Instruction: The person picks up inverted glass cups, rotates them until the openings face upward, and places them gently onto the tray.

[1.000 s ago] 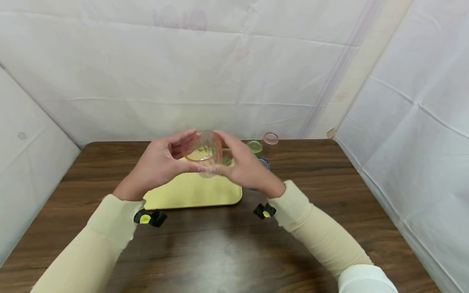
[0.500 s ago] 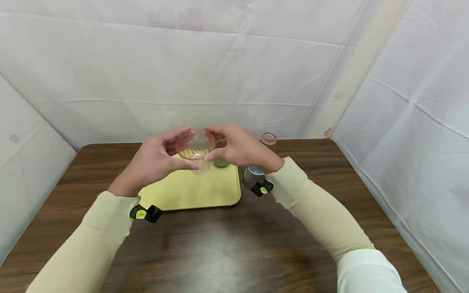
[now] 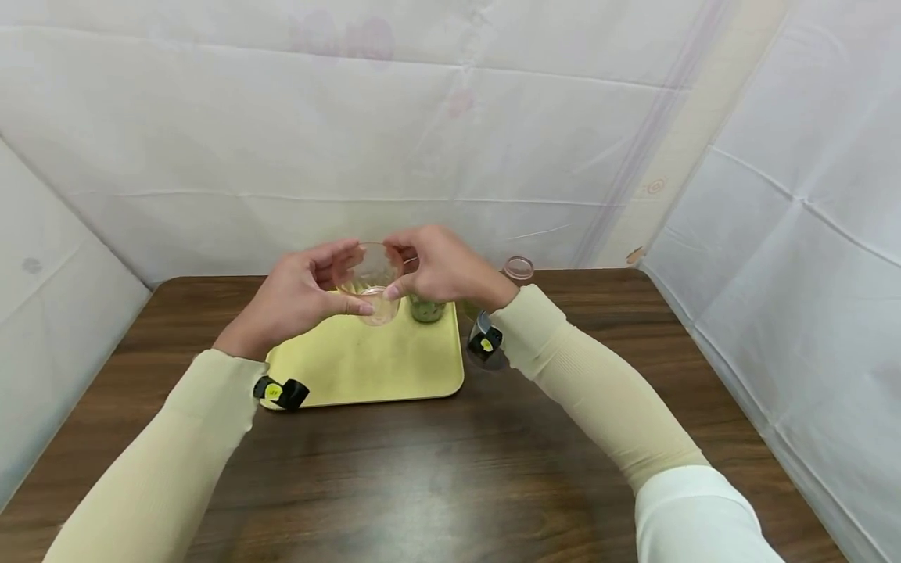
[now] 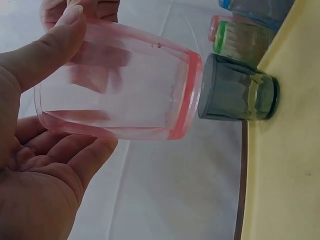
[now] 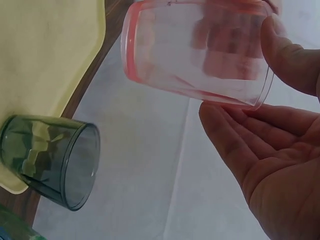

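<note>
Both hands up over yellow tray [image 3: 366,367]: left hand [image 3: 292,301] and right hand [image 3: 439,270] each curl fingers round one clear pink-rimmed cup [image 3: 369,281], held in air. One dark green cup [image 3: 425,309] on tray. Three more cups behind, on worktop [image 3: 422,469].
</note>
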